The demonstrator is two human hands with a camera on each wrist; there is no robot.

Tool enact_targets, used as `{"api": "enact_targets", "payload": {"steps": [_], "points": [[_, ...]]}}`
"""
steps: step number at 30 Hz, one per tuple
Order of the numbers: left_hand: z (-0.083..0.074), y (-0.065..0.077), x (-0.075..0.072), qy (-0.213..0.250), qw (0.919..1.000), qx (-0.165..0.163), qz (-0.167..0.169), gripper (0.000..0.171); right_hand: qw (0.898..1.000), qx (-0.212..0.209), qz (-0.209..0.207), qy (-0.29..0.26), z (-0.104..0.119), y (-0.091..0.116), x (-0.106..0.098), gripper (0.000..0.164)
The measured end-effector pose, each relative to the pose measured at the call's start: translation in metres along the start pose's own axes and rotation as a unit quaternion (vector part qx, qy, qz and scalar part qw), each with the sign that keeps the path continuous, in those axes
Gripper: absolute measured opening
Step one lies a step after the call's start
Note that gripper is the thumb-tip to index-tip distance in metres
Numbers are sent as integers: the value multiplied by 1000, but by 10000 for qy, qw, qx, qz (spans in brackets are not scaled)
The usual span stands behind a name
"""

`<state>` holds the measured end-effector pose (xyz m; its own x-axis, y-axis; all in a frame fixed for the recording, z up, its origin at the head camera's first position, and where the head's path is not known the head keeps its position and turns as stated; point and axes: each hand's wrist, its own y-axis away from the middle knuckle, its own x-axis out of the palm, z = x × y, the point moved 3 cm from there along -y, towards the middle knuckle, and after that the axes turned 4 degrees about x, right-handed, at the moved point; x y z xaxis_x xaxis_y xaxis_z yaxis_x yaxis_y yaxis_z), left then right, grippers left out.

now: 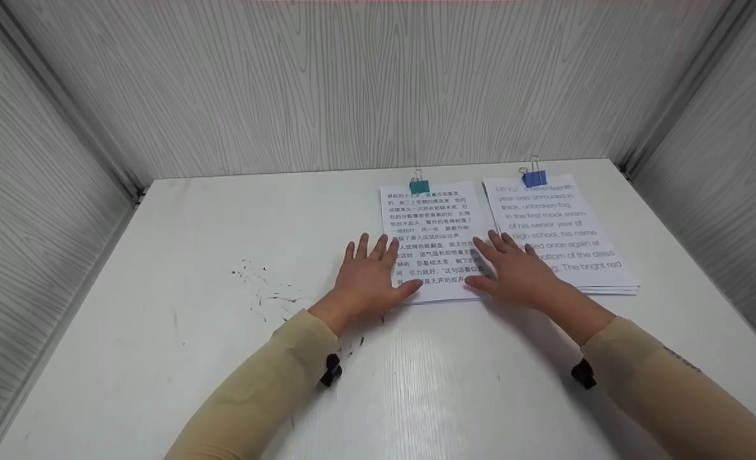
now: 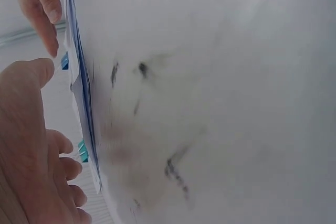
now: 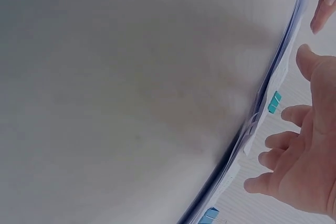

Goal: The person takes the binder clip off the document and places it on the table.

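Two clipped stacks of printed paper lie side by side on a white table in the head view. The left paper stack (image 1: 432,223) bears Chinese text, with a teal binder clip (image 1: 420,186) at its top edge. English text covers the right paper stack (image 1: 556,230), topped by a blue binder clip (image 1: 535,179). My left hand (image 1: 366,281) is spread flat at the left stack's left edge, thumb over its lower corner. Fingers apart, my right hand (image 1: 517,273) overlaps the left stack's right edge and part of the English stack. Both palms face down, and neither hand grips anything.
Dark smudges (image 1: 278,297) mark the white table (image 1: 192,255) left of the stacks. A grey wood-grain panel (image 1: 326,83) rises behind it, with similar panels at both sides. Small black devices (image 1: 331,370) sit under the wrists, by the sleeves.
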<state>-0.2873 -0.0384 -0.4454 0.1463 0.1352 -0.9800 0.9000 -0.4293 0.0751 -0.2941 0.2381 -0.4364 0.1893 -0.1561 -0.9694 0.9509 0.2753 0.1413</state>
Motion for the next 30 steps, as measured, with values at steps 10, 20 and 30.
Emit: {"api": "enact_targets", "payload": {"steps": [10, 20, 30], "points": [[-2, -2, 0, 38, 9998, 172, 90, 98, 9998, -188, 52, -56, 0, -6, 3, 88], [-2, -3, 1, 101, 9991, 248, 318, 93, 9991, -373, 178, -110, 0, -7, 5, 81], [-3, -3, -1, 112, 9986, 322, 416, 85, 9988, -414, 248, -123, 3, -7, 4, 78]]}}
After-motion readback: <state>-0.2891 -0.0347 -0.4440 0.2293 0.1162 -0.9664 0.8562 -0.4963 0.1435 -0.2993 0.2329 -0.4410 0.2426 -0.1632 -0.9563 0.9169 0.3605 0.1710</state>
